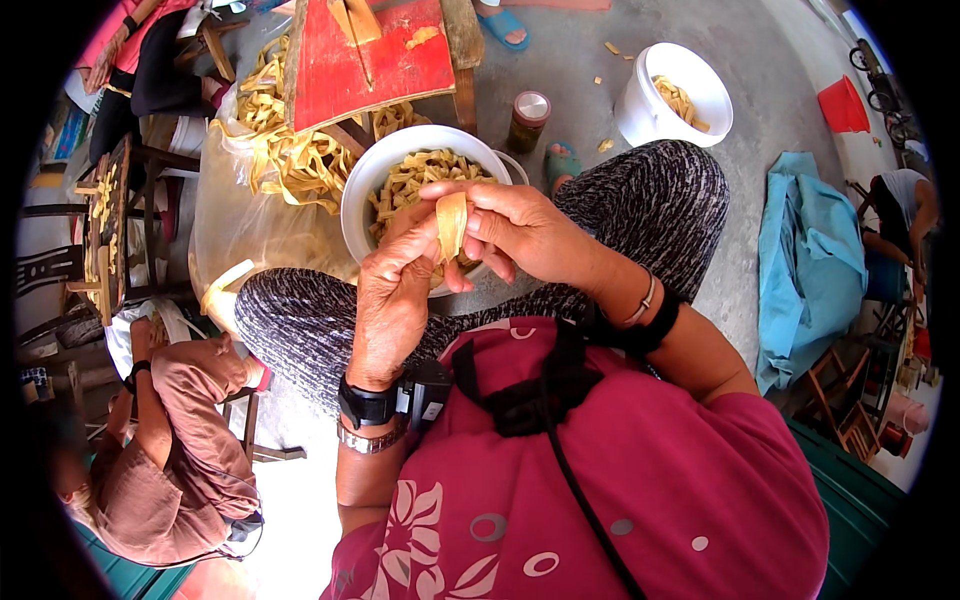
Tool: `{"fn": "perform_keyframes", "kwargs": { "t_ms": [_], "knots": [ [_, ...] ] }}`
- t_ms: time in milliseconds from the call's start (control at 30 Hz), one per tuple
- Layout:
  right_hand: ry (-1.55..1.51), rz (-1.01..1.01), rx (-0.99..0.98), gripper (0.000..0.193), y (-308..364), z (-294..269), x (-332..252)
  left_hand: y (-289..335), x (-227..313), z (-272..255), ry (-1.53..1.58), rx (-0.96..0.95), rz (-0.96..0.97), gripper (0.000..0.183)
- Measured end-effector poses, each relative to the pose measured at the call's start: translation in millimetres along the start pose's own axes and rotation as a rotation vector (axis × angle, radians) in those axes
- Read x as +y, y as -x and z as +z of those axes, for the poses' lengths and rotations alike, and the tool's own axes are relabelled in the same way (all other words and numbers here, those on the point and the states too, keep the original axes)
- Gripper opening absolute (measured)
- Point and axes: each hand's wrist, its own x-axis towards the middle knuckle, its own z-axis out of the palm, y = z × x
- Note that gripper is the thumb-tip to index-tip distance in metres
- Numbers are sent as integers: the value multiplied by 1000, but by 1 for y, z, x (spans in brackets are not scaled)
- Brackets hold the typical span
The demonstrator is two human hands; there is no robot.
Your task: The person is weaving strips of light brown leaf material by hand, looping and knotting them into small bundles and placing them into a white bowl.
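Observation:
A flat, pale yellow strip [452, 225], which looks like tofu skin, is pinched between my two hands. My left hand [393, 275] grips it from the left, with thumb and fingers closed at its lower part. From the right, the thumb and forefinger of my right hand [520, 228] press on the strip's upper part. Both hands are over a white bucket [357, 215] between my knees. Several short, knotted yellow pieces [415, 180] fill the bucket, partly hidden by my hands.
Long loose yellow strips [290, 165] lie on clear plastic sheeting at the left. Beyond the bucket stands a red-topped wooden stool [380, 65], with a lidded jar [529, 115] beside it. Another white bucket [705, 90] holds more pieces. A person in brown [190, 450] sits at my left.

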Motion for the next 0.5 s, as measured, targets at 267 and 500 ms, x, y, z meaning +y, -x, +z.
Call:
{"fn": "perform_keyframes", "kwargs": {
  "t_ms": [267,500],
  "knots": [
    [-365,185,-7,50,3,-2,-1,-2,0,0,165,-135,-24,30],
    [-294,118,19,16,0,-2,11,-7,-7,3,293,38,-46,21]
  ]
}}
